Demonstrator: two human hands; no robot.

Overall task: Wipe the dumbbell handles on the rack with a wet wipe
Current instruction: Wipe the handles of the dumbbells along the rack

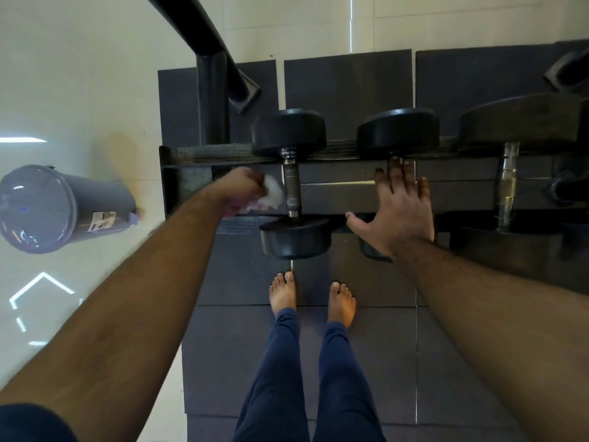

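Observation:
A black dumbbell rack [197, 156] runs across the view with three dumbbells on it. My left hand [243, 191], blurred, grips a crumpled white wet wipe [274, 193] just left of the dark metal handle [292, 186] of the leftmost dumbbell. My right hand [398, 208] is spread with straight fingers over the second dumbbell [398, 130], hiding its handle. A third, larger dumbbell with a shiny handle [508, 183] sits at the right.
A grey bin [51, 208] stands on the pale floor at the left. A black frame post [212, 100] rises behind the rack's left end. My bare feet [312, 298] stand on dark rubber mats close to the rack.

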